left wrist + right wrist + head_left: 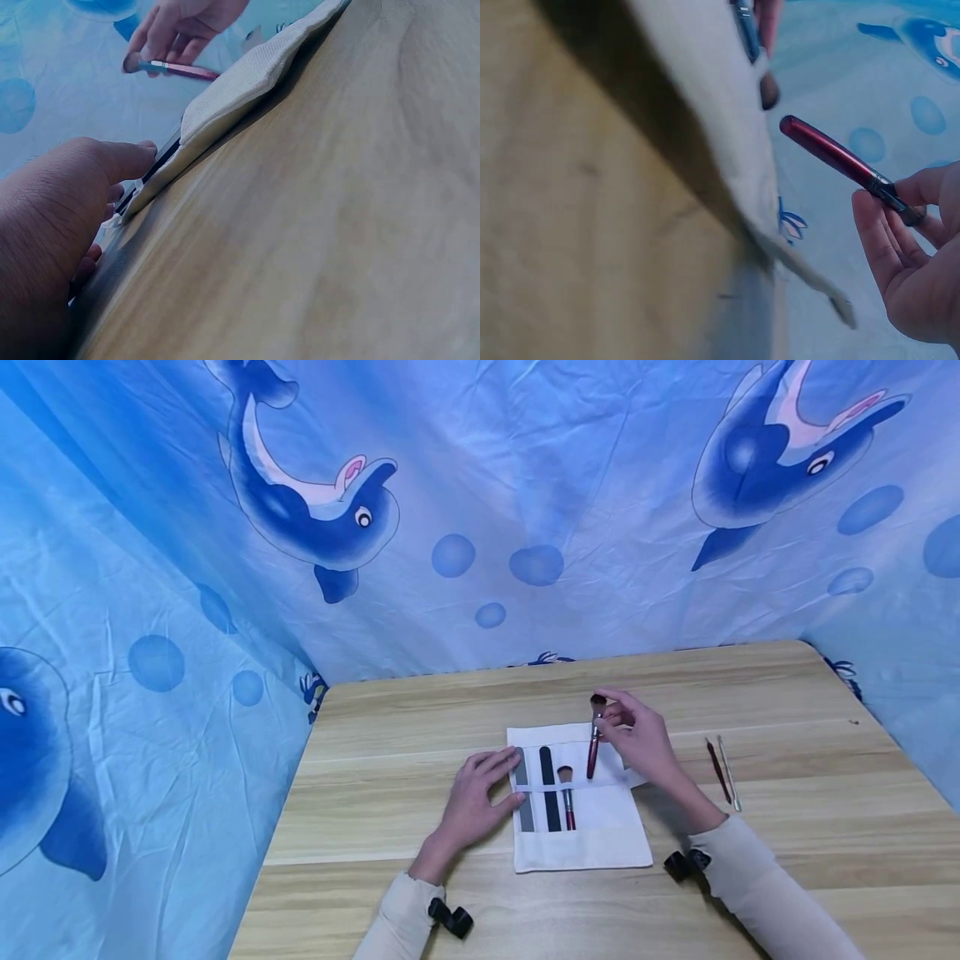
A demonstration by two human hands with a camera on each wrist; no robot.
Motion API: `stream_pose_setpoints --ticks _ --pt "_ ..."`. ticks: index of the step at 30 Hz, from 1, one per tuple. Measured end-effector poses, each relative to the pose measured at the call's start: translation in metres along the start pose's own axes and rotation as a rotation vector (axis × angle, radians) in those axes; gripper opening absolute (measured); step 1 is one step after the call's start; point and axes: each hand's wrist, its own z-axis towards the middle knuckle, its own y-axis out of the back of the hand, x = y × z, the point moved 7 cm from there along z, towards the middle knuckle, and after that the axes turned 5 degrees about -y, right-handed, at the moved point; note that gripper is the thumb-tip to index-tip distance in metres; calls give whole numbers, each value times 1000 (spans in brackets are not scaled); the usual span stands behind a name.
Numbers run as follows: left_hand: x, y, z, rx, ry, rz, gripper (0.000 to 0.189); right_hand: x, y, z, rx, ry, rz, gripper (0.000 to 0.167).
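A white cloth brush roll (600, 852) lies unrolled on the wooden table. Under its strap and pocket sit a grey flat strip (527, 814), a black flat strip (551, 793) and a makeup brush (567, 793) with a red handle, bristles toward the far side. My left hand (477, 795) rests on the roll's left edge, fingers relaxed and touching the grey strip. Above the roll's far right part, my right hand (637, 735) pinches a second makeup brush (832, 154) near its bristles. That brush's red handle points down toward the roll.
To the right of the roll lie a thin dark red tool (717, 771) and a thin pale tool (729, 774), side by side. A blue dolphin-print curtain (465, 485) hangs behind the table (375, 735) and along its sides.
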Motion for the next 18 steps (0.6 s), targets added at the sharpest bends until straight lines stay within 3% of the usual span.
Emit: stream_pose_setpoints --ticks 7,12,18 --pt "1 1 0 10 4 -6 65 -10 -8 1 11 -5 -34 51" --pt "-1 2 0 -1 -11 -1 65 -15 -11 3 62 -37 -44 50" --pt "4 -1 0 29 15 -10 67 -20 -15 5 124 -76 -80 49"
